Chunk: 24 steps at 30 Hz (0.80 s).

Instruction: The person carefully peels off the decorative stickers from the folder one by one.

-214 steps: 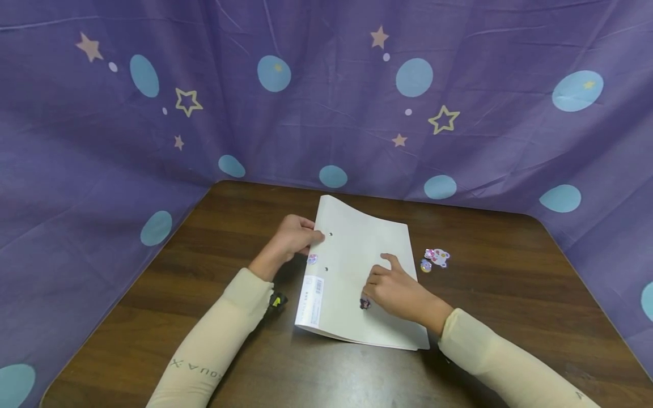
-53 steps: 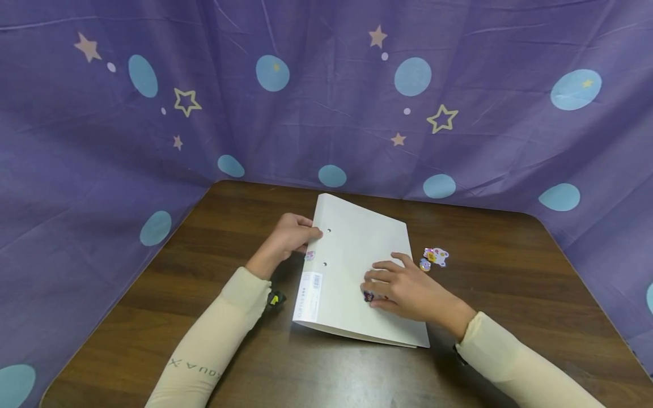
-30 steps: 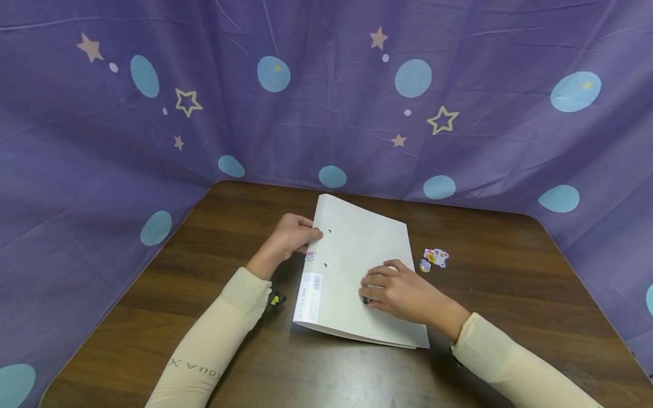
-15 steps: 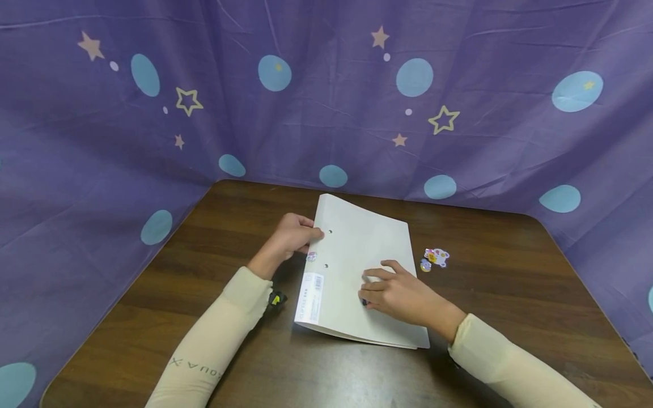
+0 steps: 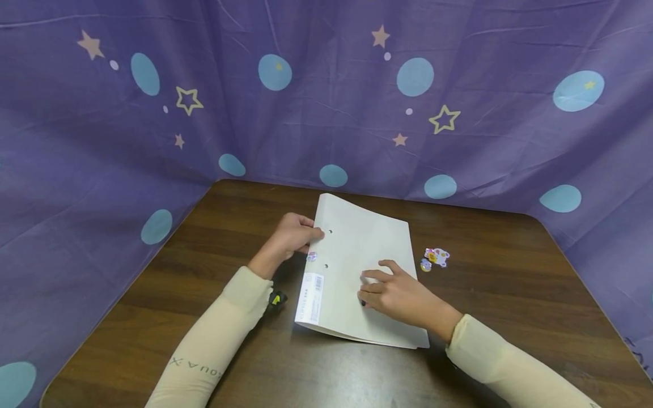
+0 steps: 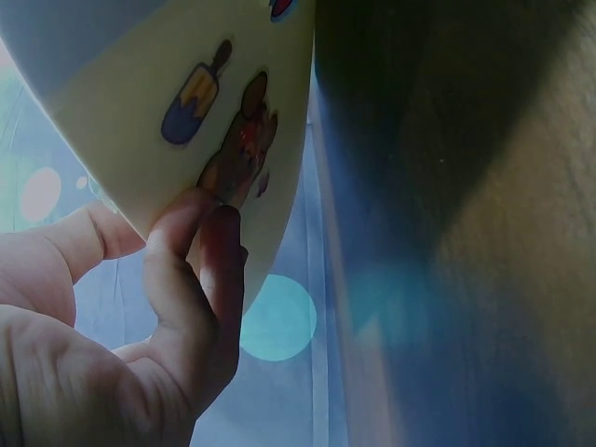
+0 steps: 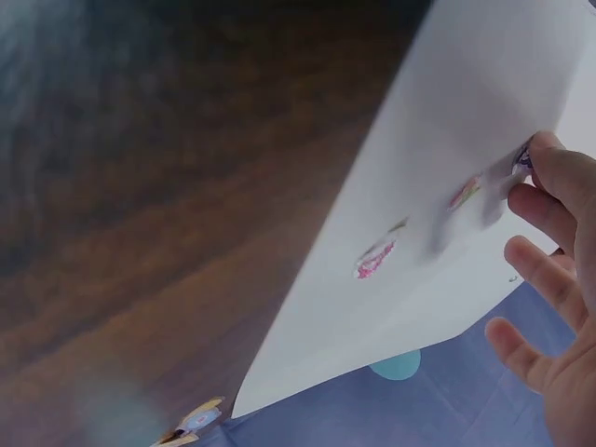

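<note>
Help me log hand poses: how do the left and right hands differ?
The left hand grips the folder by one edge; the right hand pinches a small dark sticker. The left hand's fingers reach beneath the folder; the right hand's are above it. Both are bare.

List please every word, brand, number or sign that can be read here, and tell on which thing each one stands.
"QUA X", upside down: on the left sleeve; anything beyond the Q is lost at its edge.
The label on the white folder: print and barcode, too small and blurred to read.
The right sleeve: a mark cut off by the picture's bottom edge, unreadable.
No numbers can be read.
</note>
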{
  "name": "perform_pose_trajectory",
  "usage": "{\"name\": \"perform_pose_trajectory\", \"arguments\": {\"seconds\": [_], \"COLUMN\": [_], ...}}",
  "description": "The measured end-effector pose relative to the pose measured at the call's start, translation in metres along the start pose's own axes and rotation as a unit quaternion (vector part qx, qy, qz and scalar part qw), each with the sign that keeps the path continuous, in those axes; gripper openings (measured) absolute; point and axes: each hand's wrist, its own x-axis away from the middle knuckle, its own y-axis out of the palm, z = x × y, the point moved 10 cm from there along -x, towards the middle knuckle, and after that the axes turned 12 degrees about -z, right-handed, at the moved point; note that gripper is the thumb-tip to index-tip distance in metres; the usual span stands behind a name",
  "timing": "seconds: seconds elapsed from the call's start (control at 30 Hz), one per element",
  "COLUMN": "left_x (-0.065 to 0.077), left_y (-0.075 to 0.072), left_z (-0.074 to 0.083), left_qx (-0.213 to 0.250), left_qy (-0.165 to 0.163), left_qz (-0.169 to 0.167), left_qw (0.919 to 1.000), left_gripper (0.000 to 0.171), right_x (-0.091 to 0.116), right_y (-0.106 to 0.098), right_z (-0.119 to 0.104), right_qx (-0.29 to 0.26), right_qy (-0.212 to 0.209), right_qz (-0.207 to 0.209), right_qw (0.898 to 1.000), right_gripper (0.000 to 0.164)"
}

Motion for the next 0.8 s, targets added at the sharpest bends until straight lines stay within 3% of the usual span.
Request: {"name": "perform_pose_trajectory", "arguments": {"seconds": [0.37, 0.8], "left_x": [0.0011, 0.0003], "left_y": [0.0005, -0.0001], "left_z": [0.0011, 0.0002], "left_qx": [0.004, 0.002], "left_qy": [0.004, 0.004], "left_qz": [-0.001, 0.000], "left_qw": [1.0000, 1.0000], "left_gripper": [0.036, 0.030], "right_x": [-0.0018, -0.0065], "right_y": [0.0049, 0.0055], "right_z": [-0.0017, -0.0064], "right_qx": [0.015, 0.040], "right_qy": [0.008, 0.009], "right_qz": [-0.002, -0.032], "right_qw": [1.000, 0.999], "right_gripper": [0.019, 0.022]}}
